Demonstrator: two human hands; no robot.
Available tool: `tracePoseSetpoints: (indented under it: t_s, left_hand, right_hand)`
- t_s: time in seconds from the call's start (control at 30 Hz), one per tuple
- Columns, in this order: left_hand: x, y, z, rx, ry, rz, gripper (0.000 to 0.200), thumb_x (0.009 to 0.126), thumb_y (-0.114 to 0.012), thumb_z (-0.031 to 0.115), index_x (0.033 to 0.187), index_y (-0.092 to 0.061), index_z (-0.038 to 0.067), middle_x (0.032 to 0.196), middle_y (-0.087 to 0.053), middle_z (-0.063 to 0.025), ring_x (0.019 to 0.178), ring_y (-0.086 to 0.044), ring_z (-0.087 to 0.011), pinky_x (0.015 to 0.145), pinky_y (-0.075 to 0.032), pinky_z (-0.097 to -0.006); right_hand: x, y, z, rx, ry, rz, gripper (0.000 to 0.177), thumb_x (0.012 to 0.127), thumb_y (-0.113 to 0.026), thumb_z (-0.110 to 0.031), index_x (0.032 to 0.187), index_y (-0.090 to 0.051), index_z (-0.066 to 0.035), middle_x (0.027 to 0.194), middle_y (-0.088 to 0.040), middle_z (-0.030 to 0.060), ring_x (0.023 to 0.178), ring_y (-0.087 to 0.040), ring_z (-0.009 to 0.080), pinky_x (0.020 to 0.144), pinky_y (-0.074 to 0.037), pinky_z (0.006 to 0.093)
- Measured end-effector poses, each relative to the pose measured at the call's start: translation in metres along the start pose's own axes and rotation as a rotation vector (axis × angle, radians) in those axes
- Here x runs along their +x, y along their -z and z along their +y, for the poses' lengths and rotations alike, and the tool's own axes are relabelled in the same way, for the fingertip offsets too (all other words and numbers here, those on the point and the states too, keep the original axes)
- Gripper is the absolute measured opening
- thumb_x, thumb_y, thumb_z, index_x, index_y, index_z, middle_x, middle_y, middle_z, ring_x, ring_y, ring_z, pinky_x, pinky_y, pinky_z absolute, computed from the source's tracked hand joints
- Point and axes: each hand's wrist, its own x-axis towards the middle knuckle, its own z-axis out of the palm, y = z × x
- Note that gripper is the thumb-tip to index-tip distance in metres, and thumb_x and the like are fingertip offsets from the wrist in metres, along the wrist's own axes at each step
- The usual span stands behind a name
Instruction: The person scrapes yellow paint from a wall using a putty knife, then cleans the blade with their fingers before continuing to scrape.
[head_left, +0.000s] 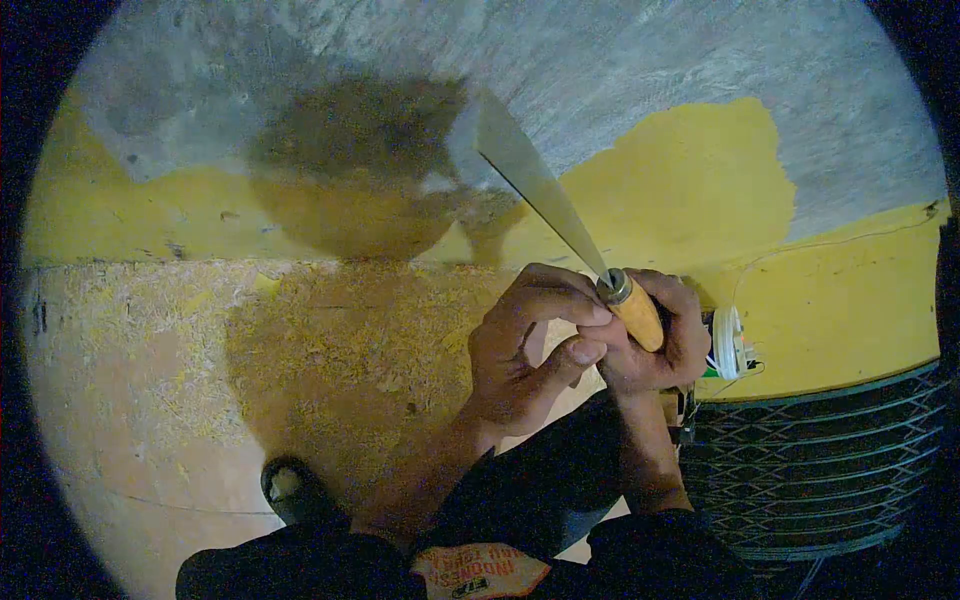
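Note:
My right hand (675,335) is wrapped round the wooden handle (638,318) of a putty knife. Its wide, flat metal blade (545,190) points up and to the left, in front of the wall. My left hand (525,350) is beside it, thumb and forefinger bent together at the tip of a right-hand digit near the handle. Whether anything small lies in that pinch cannot be made out.
Yellow paint (690,180) covers part of the wall, with bare grey surface (680,60) around it. Yellow flakes litter the tan floor (150,380). A white-rimmed container (728,342) stands behind my right hand, near a black lattice panel (820,460). A dark shoe (295,490) is lower left.

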Motion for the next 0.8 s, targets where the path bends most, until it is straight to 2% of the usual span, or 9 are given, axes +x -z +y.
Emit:
tracePoseSetpoints:
  t_s: [0.07, 0.23, 0.3, 0.37, 0.4, 0.43, 0.5, 0.6, 0.8]
  left_hand:
    - [0.000, -0.001, -0.003, -0.086, -0.020, 0.009, 0.019, 0.079, -0.063, 0.013, 0.092, -0.056, 0.002, 0.089, -0.056, -0.0122, 0.085, -0.052, -0.0211, 0.077, -0.042, -0.0320]
    - [0.003, 0.002, 0.002, -0.010, -0.055, -0.064, 0.014, 0.080, -0.061, 0.012, 0.090, -0.058, 0.002, 0.090, -0.055, -0.0122, 0.084, -0.053, -0.0194, 0.074, -0.044, -0.0296]
    - [0.005, 0.003, -0.001, 0.008, -0.099, -0.078, 0.012, 0.081, -0.060, 0.011, 0.089, -0.059, 0.003, 0.090, -0.055, -0.0124, 0.081, -0.053, -0.0186, 0.070, -0.045, -0.0283]
    - [0.006, 0.004, -0.002, 0.028, -0.172, -0.081, 0.009, 0.081, -0.059, 0.009, 0.088, -0.059, 0.005, 0.090, -0.055, -0.0129, 0.074, -0.055, -0.0167, 0.058, -0.047, -0.0260]
    - [0.004, 0.005, -0.001, 0.028, -0.171, -0.081, 0.009, 0.081, -0.059, 0.009, 0.088, -0.059, 0.005, 0.090, -0.055, -0.0129, 0.074, -0.055, -0.0167, 0.058, -0.047, -0.0260]
    - [0.002, 0.007, 0.002, 0.004, -0.072, -0.082, 0.008, 0.081, -0.059, 0.008, 0.089, -0.060, 0.006, 0.090, -0.055, -0.0132, 0.072, -0.055, -0.0158, 0.054, -0.047, -0.0250]
    - [0.002, 0.007, 0.002, -0.021, 0.027, -0.084, 0.009, 0.080, -0.059, 0.006, 0.090, -0.060, 0.007, 0.090, -0.056, -0.0135, 0.070, -0.055, -0.0149, 0.050, -0.047, -0.0241]
    - [0.006, 0.004, -0.002, 0.044, -0.276, -0.087, 0.008, 0.078, -0.060, 0.003, 0.085, -0.061, 0.007, 0.091, -0.056, -0.0138, 0.068, -0.055, -0.0152, 0.050, -0.047, -0.0241]
    - [0.012, 0.007, -0.001, 0.085, -0.408, -0.098, 0.009, 0.072, -0.066, 0.001, 0.073, -0.061, 0.008, 0.085, -0.060, -0.0113, 0.065, -0.057, -0.0194, 0.055, -0.046, -0.0284]
  right_hand:
    - [0.000, 0.002, -0.001, -0.025, 0.006, -0.007, 0.059, 0.051, -0.082, -0.041, 0.085, -0.058, 0.001, 0.071, -0.064, 0.0121, 0.059, -0.062, 0.0232, 0.051, -0.049, 0.0281]
    - [0.004, 0.005, -0.008, -0.066, -0.013, -0.049, 0.057, 0.052, -0.082, -0.041, 0.084, -0.058, 0.000, 0.071, -0.064, 0.0114, 0.058, -0.062, 0.0224, 0.050, -0.048, 0.0277]
    - [0.000, 0.001, -0.007, 0.071, -0.045, 0.032, 0.048, 0.066, -0.076, -0.037, 0.085, -0.057, 0.004, 0.075, -0.060, 0.0107, 0.064, -0.055, 0.0170, 0.059, -0.045, 0.0265]
    - [0.000, 0.003, -0.007, 0.059, -0.038, 0.014, 0.049, 0.066, -0.076, -0.037, 0.085, -0.057, 0.004, 0.075, -0.060, 0.0106, 0.064, -0.055, 0.0170, 0.059, -0.045, 0.0264]
    - [0.000, 0.004, -0.007, 0.047, -0.032, -0.005, 0.050, 0.066, -0.076, -0.037, 0.086, -0.057, 0.005, 0.075, -0.060, 0.0106, 0.064, -0.055, 0.0169, 0.059, -0.045, 0.0263]
    - [0.001, 0.005, -0.008, 0.046, -0.032, -0.004, 0.050, 0.066, -0.076, -0.037, 0.086, -0.057, 0.005, 0.075, -0.060, 0.0106, 0.064, -0.055, 0.0169, 0.059, -0.045, 0.0263]
    - [0.004, 0.006, -0.008, 0.004, -0.002, -0.006, 0.057, 0.051, -0.083, -0.040, 0.084, -0.058, 0.000, 0.070, -0.063, 0.0119, 0.056, -0.061, 0.0229, 0.050, -0.048, 0.0275]
    - [0.003, 0.006, -0.007, 0.048, -0.008, 0.018, 0.057, 0.050, -0.083, -0.039, 0.084, -0.058, -0.001, 0.069, -0.063, 0.0113, 0.056, -0.061, 0.0224, 0.050, -0.048, 0.0272]
    - [0.001, 0.010, -0.009, 0.034, -0.016, 0.001, 0.058, 0.049, -0.083, -0.039, 0.085, -0.059, -0.001, 0.067, -0.062, 0.0109, 0.055, -0.060, 0.0216, 0.047, -0.046, 0.0265]
